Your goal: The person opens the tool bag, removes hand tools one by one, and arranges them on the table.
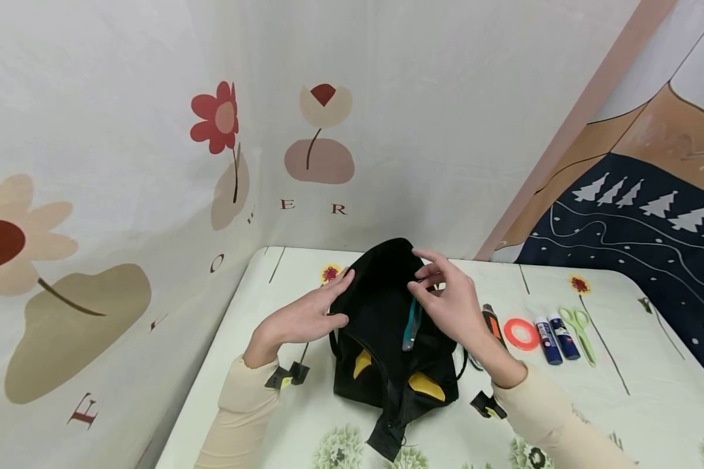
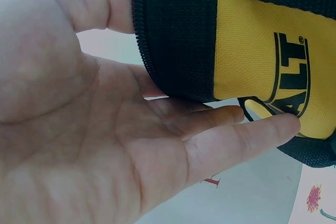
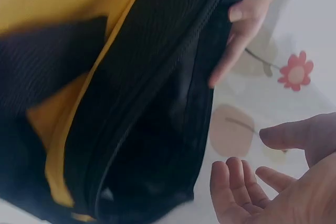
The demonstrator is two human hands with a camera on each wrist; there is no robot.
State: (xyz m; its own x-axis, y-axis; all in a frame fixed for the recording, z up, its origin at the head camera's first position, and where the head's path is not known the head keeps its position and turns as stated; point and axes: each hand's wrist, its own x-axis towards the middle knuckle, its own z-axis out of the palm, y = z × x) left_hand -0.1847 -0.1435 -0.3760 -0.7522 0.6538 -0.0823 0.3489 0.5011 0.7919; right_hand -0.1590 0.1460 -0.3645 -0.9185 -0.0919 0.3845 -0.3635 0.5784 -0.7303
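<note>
A black and yellow tool bag (image 1: 364, 312) stands unzipped on the table, its mouth gaping. The left hand (image 1: 305, 316) grips the bag's left rim, with the thumb on one side of the zipper edge and fingers along the outer yellow face in the left wrist view. At the bag's mouth, a teal cutter knife (image 1: 411, 324) hangs or lies just below the right hand (image 1: 450, 296). That hand's fingers are loosely bent; in the right wrist view the palm (image 3: 299, 198) is bare beside the bag. The bag's inner bottom is dark.
Right of the bag lie an orange and black cutter (image 1: 491, 320), partly behind the right forearm, a red tape ring (image 1: 522, 333), blue glue sticks (image 1: 548, 341) and green scissors (image 1: 581, 332). Printed cloth walls (image 1: 422, 130) stand behind and left of the table.
</note>
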